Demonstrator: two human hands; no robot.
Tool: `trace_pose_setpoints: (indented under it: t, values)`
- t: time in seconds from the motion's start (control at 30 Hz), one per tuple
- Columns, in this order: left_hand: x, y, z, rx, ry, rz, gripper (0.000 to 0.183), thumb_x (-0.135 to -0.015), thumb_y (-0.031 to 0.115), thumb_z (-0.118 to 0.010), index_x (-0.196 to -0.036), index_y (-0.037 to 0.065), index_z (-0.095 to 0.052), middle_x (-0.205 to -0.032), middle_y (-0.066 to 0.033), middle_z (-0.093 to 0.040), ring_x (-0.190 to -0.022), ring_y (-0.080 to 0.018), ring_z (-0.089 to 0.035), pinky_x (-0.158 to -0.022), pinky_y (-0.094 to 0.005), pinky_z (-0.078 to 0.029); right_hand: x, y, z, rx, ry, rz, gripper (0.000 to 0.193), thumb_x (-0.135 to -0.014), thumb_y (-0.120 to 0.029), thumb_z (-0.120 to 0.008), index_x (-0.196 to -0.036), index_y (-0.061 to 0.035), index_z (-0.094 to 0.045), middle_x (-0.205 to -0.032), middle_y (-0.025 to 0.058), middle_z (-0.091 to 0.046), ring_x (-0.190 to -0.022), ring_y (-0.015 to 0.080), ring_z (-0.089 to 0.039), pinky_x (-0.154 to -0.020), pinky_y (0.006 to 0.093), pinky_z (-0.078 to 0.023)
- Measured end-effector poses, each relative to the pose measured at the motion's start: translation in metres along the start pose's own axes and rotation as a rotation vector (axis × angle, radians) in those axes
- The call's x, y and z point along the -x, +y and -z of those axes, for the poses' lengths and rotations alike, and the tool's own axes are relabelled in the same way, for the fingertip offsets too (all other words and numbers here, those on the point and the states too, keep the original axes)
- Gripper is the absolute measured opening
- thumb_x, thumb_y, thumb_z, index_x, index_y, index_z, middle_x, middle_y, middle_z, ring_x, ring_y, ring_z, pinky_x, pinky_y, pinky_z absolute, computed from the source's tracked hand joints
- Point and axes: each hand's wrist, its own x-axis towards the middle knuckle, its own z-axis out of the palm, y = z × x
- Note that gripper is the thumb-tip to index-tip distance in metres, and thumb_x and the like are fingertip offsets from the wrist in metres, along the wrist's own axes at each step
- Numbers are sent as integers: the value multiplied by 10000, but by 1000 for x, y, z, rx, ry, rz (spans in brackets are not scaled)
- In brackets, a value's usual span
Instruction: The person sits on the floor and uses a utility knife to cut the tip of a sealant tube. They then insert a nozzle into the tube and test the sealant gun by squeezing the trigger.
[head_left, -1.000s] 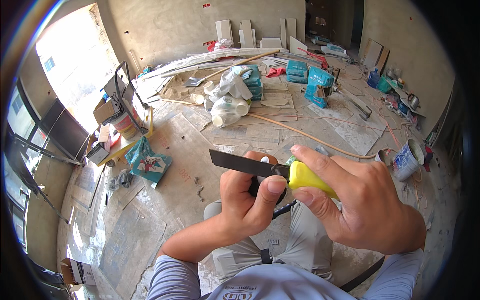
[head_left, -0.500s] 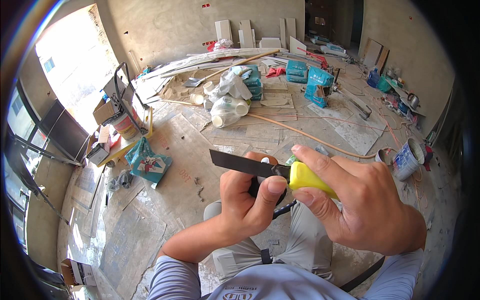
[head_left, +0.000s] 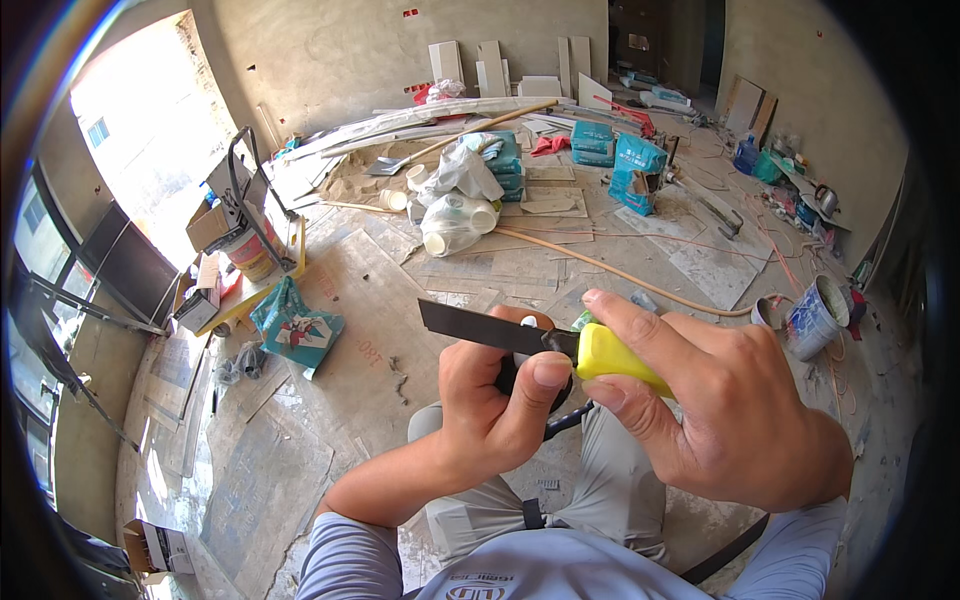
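— What have you got in each hand?

— My right hand (head_left: 720,420) is wrapped around the yellow handle (head_left: 615,357) of a utility knife, index finger lying along the top, thumb pressed underneath, the rest curled shut behind it. The dark blade (head_left: 480,326) sticks out to my left, flat and long. My left hand (head_left: 495,400) is closed on a black cable (head_left: 562,420), thumb (head_left: 545,385) pushed up right beside where blade meets handle; the cable runs out below my fist toward my lap.

— Where is all that, exactly?

— Held up in the air over my knees, nothing carrying it. The concrete floor (head_left: 350,330) is well below.

— How does the knife handle, you reckon?

— Light, I judge, and stiff. The plastic grip looks smooth, so I'd keep the whole palm on it rather than fingertips (a pinch would let it twist). The blade is thin and probably snaps if levered sideways; never take it there.

— And the cable?

— Bendy, with a slick jacket by the look of it. It would roll under the edge unless held close to the cut, which is where my fingers are. How much of it sits inside my fist I cannot tell.
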Motion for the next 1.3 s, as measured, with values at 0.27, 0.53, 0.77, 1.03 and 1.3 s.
trace_pose_setpoints:
  t: [0.27, 0.53, 0.77, 1.03, 1.3]
  values:
    - [0, -1, -1, 23, 9, 7, 337, -1039, 314, -692, -1000, -17, -644, -705, -18, -579, -608, -102, -508, -557, -279, -409, 0, -1, 0, 10, -5, -11, 522, -1016, -295, -688, -1380, 68, -595, -856, 193, -701, -680, 357, -697, -589, 445, -529]
    - [1, -1, -1, 23, 23, 18, 335, -1038, 314, -696, -1003, -16, -647, -711, -13, -580, -617, -93, -504, -560, -273, -407, 0, -2, 1, 25, -36, -39, 526, -1013, -294, -694, -1385, 63, -594, -828, 184, -686, -662, 351, -685, -574, 447, -512]
    - [0, 0, -2, 16, 21, 6, 336, -1039, 311, -699, -999, -18, -647, -734, -26, -602, -623, -102, -518, -566, -276, -418, 1, -3, 1, 21, -6, -24, 527, -1009, -283, -701, -1389, 64, -591, -824, 183, -685, -657, 351, -682, -574, 448, -511]
    - [1, -1, -3, 37, 34, 24, 341, -1036, 310, -704, -998, -23, -645, -761, -41, -618, -634, -109, -530, -576, -279, -427, 1, -3, 1, 31, -6, -34, 535, -1003, -280, -708, -1391, 68, -589, -822, 181, -686, -657, 350, -684, -572, 447, -513]
    - [1, -1, -4, 34, 29, 41, 335, -1040, 307, -700, -1007, -22, -644, -766, -35, -622, -633, -93, -526, -570, -272, -424, 1, -4, 1, 54, 1, -46, 540, -994, -278, -718, -1394, 62, -593, -814, 179, -683, -652, 344, -681, -564, 448, -508]
